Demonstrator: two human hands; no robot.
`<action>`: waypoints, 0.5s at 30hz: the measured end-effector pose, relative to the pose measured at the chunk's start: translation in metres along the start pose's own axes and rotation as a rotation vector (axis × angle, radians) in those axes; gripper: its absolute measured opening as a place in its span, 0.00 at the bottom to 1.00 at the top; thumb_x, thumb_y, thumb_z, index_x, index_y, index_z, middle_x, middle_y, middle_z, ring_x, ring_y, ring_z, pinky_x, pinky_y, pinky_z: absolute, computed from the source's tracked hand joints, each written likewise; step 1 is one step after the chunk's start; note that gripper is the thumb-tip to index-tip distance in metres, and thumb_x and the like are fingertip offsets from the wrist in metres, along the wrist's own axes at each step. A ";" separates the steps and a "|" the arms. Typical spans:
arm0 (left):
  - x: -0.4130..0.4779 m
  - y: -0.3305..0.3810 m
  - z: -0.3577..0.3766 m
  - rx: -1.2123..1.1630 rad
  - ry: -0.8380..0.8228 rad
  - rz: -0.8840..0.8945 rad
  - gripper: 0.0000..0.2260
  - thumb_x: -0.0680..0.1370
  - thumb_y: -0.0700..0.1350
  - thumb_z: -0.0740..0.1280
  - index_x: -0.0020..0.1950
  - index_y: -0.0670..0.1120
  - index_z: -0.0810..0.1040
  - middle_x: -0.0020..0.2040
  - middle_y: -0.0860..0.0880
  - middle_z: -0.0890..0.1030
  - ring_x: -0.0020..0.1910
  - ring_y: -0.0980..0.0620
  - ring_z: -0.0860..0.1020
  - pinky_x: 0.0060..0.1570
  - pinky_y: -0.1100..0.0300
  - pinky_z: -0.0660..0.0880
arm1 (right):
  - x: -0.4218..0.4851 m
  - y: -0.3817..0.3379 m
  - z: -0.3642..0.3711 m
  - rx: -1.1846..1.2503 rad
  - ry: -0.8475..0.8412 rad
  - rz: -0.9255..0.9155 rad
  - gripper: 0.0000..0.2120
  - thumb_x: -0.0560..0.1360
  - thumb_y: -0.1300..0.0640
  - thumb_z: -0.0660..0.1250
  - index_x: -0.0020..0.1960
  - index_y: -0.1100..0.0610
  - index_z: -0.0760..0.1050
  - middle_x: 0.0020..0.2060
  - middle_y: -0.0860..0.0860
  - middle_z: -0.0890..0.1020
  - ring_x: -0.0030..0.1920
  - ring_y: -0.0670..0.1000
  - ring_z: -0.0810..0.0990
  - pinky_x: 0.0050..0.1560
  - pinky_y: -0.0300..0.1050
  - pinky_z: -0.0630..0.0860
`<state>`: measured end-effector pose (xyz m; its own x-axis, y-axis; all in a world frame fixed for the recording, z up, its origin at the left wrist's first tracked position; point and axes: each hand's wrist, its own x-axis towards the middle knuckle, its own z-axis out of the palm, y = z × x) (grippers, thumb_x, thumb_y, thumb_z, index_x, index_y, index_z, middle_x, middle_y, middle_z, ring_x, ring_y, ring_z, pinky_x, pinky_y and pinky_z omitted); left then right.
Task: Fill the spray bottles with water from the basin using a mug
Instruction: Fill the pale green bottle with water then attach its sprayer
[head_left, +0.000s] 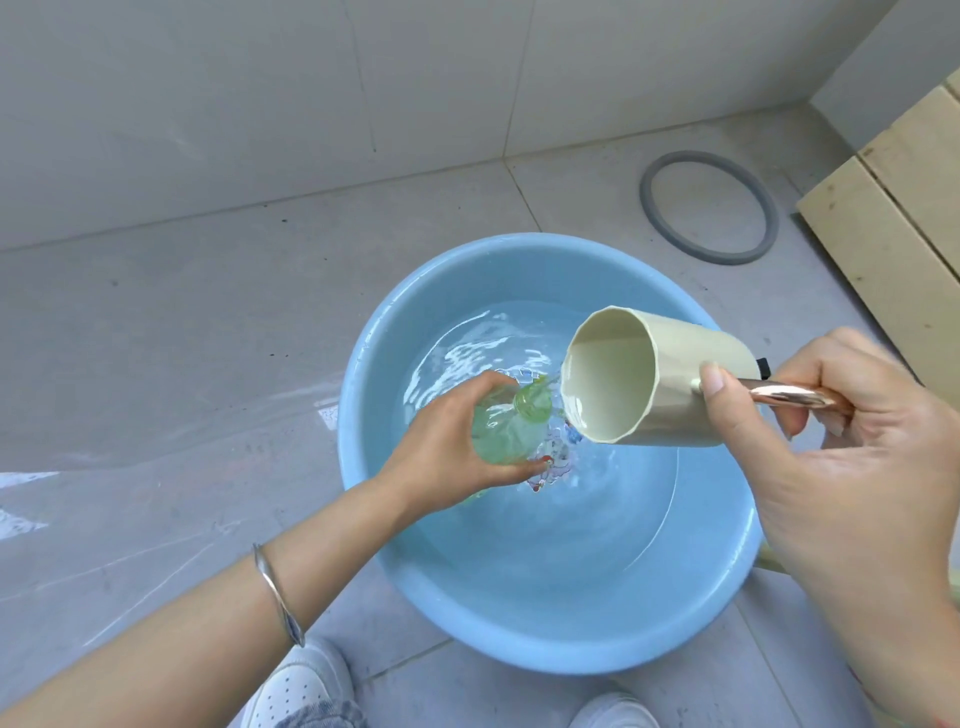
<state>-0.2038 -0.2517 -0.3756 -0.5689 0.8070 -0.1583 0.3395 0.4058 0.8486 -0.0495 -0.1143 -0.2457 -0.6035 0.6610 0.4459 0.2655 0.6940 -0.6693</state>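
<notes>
Blue basin (363, 415): 1, round, plastic, standing on the grey tiled floor (156, 338), holding rippling clear water.
Bottle (506, 431): 1 in view, pale green and see-through, no spray top on it, open neck tilted up toward the mug; it sits low over the water inside the basin.
Mug (670, 379): 1, cream, with a shiny copper-coloured handle (789, 397); tipped onto its side, mouth facing the bottle's neck and just beside it, above the basin's right half.
Left hand (441, 447): fingers curled around the bottle's body, thumb on the near side; forearm reaches in from the lower left, wrist straight.
Bracelet (278, 592): 1 thin silver band on the left forearm.
Right hand (841, 457): fingers wrapped around the mug's handle, thumb pressed flat against the mug's wall; the hand comes in from the right edge.
Ring (709, 208): 1 grey loop lying on the floor beyond the basin, well apart from it.
Wooden planks (893, 208): pale boards at the right edge.
Shoes (296, 686): 2 white toes at the bottom, near the basin's rim.
</notes>
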 end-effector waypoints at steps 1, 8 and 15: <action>0.000 0.000 0.000 0.002 -0.003 -0.001 0.28 0.64 0.57 0.80 0.60 0.57 0.73 0.54 0.66 0.77 0.54 0.65 0.74 0.53 0.74 0.67 | 0.000 0.000 0.000 -0.008 0.001 -0.017 0.20 0.71 0.56 0.71 0.30 0.49 0.61 0.30 0.44 0.68 0.33 0.42 0.66 0.35 0.30 0.61; 0.000 0.000 0.001 -0.010 -0.010 -0.008 0.27 0.65 0.56 0.80 0.59 0.58 0.73 0.52 0.68 0.77 0.54 0.67 0.74 0.52 0.73 0.68 | 0.003 -0.001 0.000 -0.043 0.000 -0.076 0.18 0.71 0.55 0.70 0.31 0.52 0.62 0.32 0.44 0.68 0.36 0.43 0.67 0.37 0.32 0.62; 0.000 0.001 0.002 -0.011 -0.018 -0.012 0.27 0.64 0.57 0.80 0.59 0.58 0.73 0.53 0.66 0.77 0.54 0.64 0.75 0.54 0.68 0.70 | 0.004 -0.008 0.000 -0.072 -0.021 -0.089 0.18 0.72 0.51 0.69 0.31 0.52 0.62 0.32 0.44 0.67 0.38 0.45 0.67 0.40 0.36 0.62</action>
<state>-0.2020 -0.2506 -0.3761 -0.5596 0.8096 -0.1775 0.3242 0.4109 0.8521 -0.0544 -0.1168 -0.2389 -0.6427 0.5900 0.4888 0.2629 0.7691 -0.5826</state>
